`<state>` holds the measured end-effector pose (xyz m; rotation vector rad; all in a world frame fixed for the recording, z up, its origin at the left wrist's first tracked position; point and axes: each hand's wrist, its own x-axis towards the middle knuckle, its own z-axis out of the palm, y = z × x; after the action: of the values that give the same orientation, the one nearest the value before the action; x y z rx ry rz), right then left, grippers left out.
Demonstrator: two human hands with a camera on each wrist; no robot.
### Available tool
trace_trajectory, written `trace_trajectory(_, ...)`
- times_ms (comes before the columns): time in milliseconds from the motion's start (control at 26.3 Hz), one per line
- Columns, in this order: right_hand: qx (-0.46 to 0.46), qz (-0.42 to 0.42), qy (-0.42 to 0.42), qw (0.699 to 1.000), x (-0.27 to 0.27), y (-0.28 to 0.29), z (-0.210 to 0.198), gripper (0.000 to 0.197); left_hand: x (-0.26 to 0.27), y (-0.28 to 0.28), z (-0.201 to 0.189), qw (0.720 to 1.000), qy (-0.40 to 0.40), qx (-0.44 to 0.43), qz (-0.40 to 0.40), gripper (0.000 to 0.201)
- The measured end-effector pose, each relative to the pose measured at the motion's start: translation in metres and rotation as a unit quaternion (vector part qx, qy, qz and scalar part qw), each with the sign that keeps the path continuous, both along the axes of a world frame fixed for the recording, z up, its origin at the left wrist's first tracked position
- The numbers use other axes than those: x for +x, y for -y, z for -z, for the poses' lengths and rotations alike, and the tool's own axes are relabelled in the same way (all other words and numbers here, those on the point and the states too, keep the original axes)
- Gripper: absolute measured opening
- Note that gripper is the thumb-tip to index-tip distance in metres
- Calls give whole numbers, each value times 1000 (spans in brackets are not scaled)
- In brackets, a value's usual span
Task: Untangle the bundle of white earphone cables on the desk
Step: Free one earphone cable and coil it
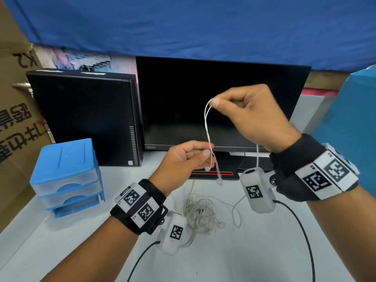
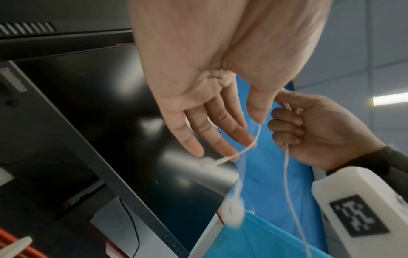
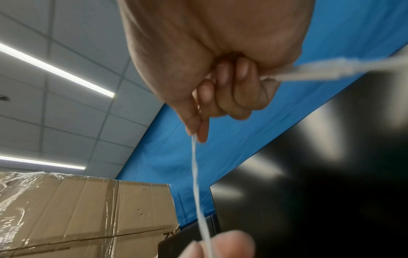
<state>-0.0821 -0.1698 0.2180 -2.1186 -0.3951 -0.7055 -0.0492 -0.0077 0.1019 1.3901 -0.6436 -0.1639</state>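
Note:
A tangled bundle of white earphone cables (image 1: 201,214) lies on the white desk (image 1: 254,251) between my wrists. One strand (image 1: 206,127) is lifted out of it as a narrow loop. My right hand (image 1: 213,102) pinches the top of that loop between thumb and forefinger, high in front of the monitor; the pinch (image 3: 194,134) shows in the right wrist view. My left hand (image 1: 208,152) pinches the same strand lower down. Below the left hand dangle two earbuds (image 1: 219,180), one blurred (image 2: 233,211) in the left wrist view. More cable trails from the right palm to the desk.
A black monitor (image 1: 221,102) and a black computer tower (image 1: 85,117) stand at the back. A blue drawer unit (image 1: 67,176) sits at the left, cardboard boxes (image 1: 14,119) beyond it, a blue box (image 1: 354,123) at the right. Black leads (image 1: 305,237) cross the desk.

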Motion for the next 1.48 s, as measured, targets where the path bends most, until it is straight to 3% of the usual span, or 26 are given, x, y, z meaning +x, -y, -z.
trace_trajectory(190, -82, -59, -168, 981, -11, 5, 20, 18, 4, -13, 2, 997, -83, 1, 10, 19)
trace_trajectory(266, -125, -113, -263, 950, -22, 13, 26, 25, 11, -15, 10, 993, -119, -1, -11, 15)
trace_trajectory(342, -179, -123, -355, 909, -28, 24, 38, 32, 22, -14, 27, 990, -107, 84, -40, 11)
trace_trajectory(494, -249, -2, -443, 861, -12, 51, 87, 23, 39, -3, 81, 959, -67, 266, -73, 3)
trace_trajectory(608, -321, 55, -509, 797, 9, 65, 128, 20, 52, 5, 104, 930, -82, 326, -146, 17)
trace_trajectory(684, -387, 108, -491, 773, 27, 70, 155, 25, 57, 12, 106, 913, -96, 363, -161, 24)
trace_trajectory(760, -372, 139, -453, 798, 44, 68, 179, 26, 62, 18, 106, 885, -91, 427, -162, 31)
trace_trajectory(836, -307, 120, -438, 836, 56, 57, 198, 32, 60, 23, 103, 858, -78, 486, -145, 28)
trace_trajectory(950, -261, 101, -454, 846, 70, 38, 220, 41, 60, 26, 104, 887, -80, 439, -114, 11)
trace_trajectory(1026, -241, 85, -447, 857, 72, 31, 217, 16, 60, 21, 100, 915, -68, 377, -126, 18)
trace_trajectory(1140, -125, 38, -412, 902, 70, 34, 193, 23, 60, 10, 81, 954, -77, 253, -139, 18)
trace_trajectory(1254, -9, 42, -325, 945, 55, 41, 147, 19, 56, 5, 53, 971, -102, 201, -85, 11)
trace_trajectory(1368, -88, 122, -199, 968, 47, 66, 101, 19, 47, -8, 33, 970, -84, 225, -31, 19)
trace_trajectory(1482, -93, 184, -164, 965, 33, 98, 61, 18, 49, -28, 29, 964, -53, 250, -75, 17)
